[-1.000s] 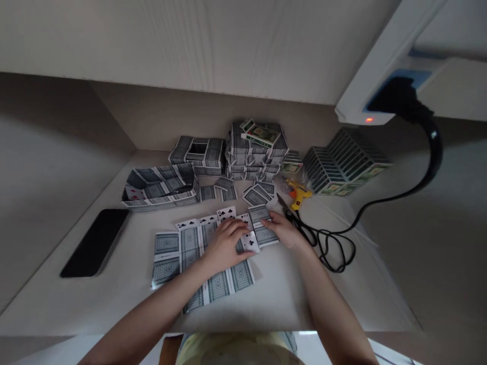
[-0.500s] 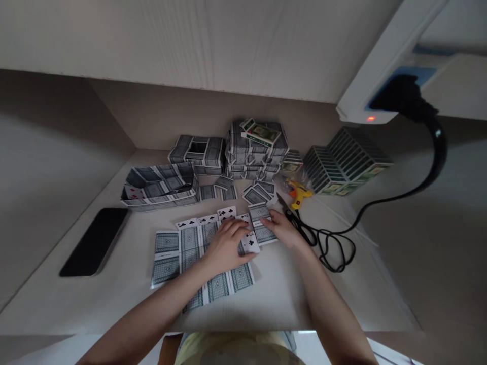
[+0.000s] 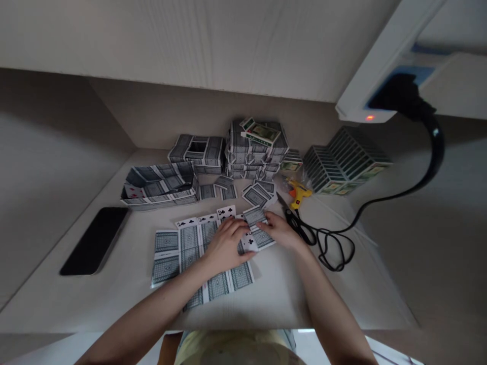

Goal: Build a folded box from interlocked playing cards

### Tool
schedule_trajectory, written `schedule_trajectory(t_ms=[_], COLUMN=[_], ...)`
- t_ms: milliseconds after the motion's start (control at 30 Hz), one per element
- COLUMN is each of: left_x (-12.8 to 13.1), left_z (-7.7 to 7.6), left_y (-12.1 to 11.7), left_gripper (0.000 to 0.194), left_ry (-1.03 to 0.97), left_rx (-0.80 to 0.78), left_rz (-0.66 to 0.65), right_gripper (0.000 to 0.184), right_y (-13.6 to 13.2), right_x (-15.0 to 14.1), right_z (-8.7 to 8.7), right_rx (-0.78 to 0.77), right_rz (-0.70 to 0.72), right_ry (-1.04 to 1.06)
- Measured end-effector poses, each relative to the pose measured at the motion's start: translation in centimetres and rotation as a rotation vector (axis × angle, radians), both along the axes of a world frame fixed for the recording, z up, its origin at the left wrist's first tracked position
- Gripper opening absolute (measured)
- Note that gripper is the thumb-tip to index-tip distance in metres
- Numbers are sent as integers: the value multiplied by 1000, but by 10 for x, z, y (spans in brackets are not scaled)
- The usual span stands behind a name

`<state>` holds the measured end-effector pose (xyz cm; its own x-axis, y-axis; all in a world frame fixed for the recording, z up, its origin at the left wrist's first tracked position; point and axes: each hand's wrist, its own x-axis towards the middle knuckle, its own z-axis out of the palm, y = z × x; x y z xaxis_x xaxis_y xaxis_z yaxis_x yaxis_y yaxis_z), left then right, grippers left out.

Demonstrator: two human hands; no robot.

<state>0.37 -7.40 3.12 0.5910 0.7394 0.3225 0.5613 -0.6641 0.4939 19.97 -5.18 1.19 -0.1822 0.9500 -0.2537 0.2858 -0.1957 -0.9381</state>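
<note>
the right hand (image 3: 279, 230) has thumb and bent forefinger closed on the near-right edge of a card pair (image 3: 263, 239), back side up; the fingertips beneath are hidden. the left hand (image 3: 224, 246) lies palm down on the panel (image 3: 218, 285), thumb set apart from the fingers, pressing rather than pinching.

the relation that counts: the pair lies just left of the right-hand grip, its long axis running away from the person with the far end leaning left. the panel's right edge is left of that, where a club card (image 3: 250, 242) shows in the gap between left thumb and fingers. the right hand is nearer the pair.

compared with the earlier frames, the pair has swung and slid left, and its far card now covers most of the face-up two by the left fingertips. the left hand has stayed put.

beyond the right-hand grip are loose cards (image 3: 255, 195); to its right, scissors (image 3: 304, 232), with a glue gun (image 3: 299, 195) farther off. whether pair and panel touch, i cannot tell.
</note>
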Motion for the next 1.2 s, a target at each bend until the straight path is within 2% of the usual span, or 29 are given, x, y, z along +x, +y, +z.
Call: schedule_trajectory(t_ms=[333,533,667,800,1000,1100,1167,1200], left_x=[3,2,1,0,0,-1,-1,-1], left_z=[-1,-1,-1,-1,-3,-4,-6,-7], left_y=[-3,-2,0,0,2,3,3,4], left_gripper=[45,44,43,44,47,33,18,17], left_ry=[10,-10,-9,-22,-19,-4,-5,-8], left_rx=[-29,-35,-37,-32,-32,-40,-41,-38], left_rz=[2,25,20,19,27,48,82,104], right_gripper=[19,17,16,24,29,26,23,21], right_y=[-7,-6,-5,-5,-2,-2,-3,-3], right_x=[0,4,6,2,-12,-16,-16,-16], right_z=[14,8,7,10,9,7,8,9], right_rx=[-23,-7,27,-19,44,106,141,154], right_rz=[-62,-108,-48,-15,-152,-201,-201,-191], right_ry=[-368,-448,-373,-383,-479,-482,-459,-439])
